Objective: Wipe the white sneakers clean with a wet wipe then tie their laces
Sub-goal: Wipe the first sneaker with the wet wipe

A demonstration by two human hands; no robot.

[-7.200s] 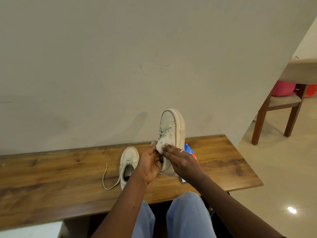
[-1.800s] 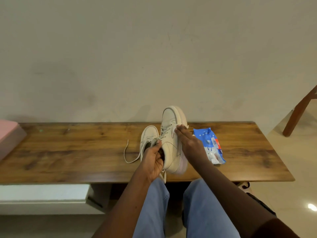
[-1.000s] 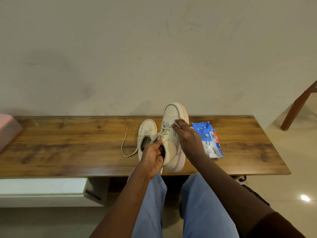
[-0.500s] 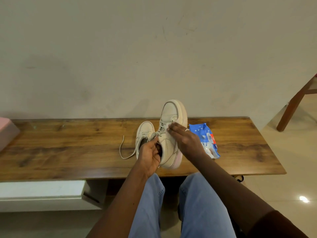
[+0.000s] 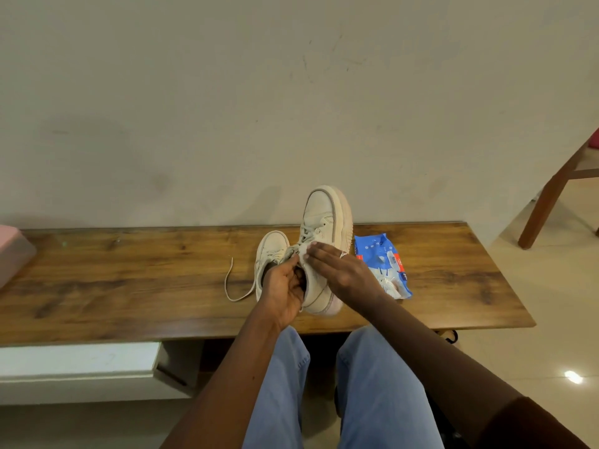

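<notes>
I hold one white sneaker (image 5: 325, 218) tilted up on its heel over the wooden bench (image 5: 129, 280), toe pointing up toward the wall. My left hand (image 5: 285, 286) grips its heel and collar, fingers inside the opening. My right hand (image 5: 340, 270) presses a small white wet wipe (image 5: 304, 249) against the sneaker's side by the laces. The second white sneaker (image 5: 270, 254) lies flat on the bench just left of it, partly hidden by my left hand, with a loose lace (image 5: 231, 286) trailing to the left.
A blue wet-wipe pack (image 5: 382, 264) lies on the bench right of the held sneaker. A pink box (image 5: 11, 251) sits at the bench's left end. A wooden chair leg (image 5: 551, 196) stands on the tiled floor at right. My knees are under the bench's front edge.
My right hand with the wipe has slid down the sneaker's side from near the toe toward the laces. The left hand keeps its hold on the heel.
</notes>
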